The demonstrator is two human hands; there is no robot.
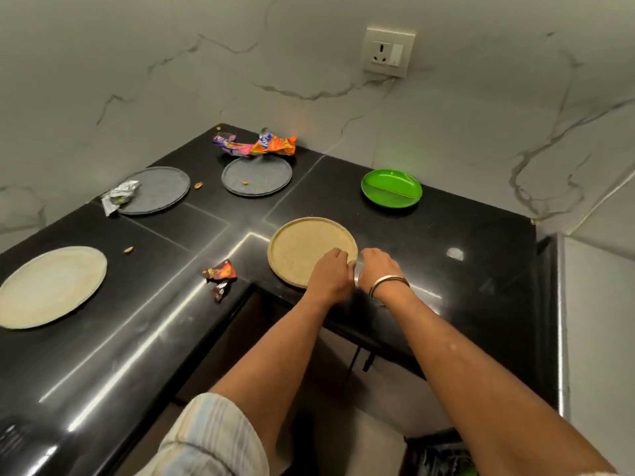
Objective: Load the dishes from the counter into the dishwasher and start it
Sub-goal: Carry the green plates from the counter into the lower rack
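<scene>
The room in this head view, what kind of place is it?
Most likely a home kitchen: a black stone counter in a corner, used plates such as the tan plate and green plate, and a wall socket on marble-look walls.

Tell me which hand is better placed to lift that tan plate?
Probably the left hand: it lies over the tan plate at its near rim. The right hand sits just off the plate's edge, on the black counter.
</scene>
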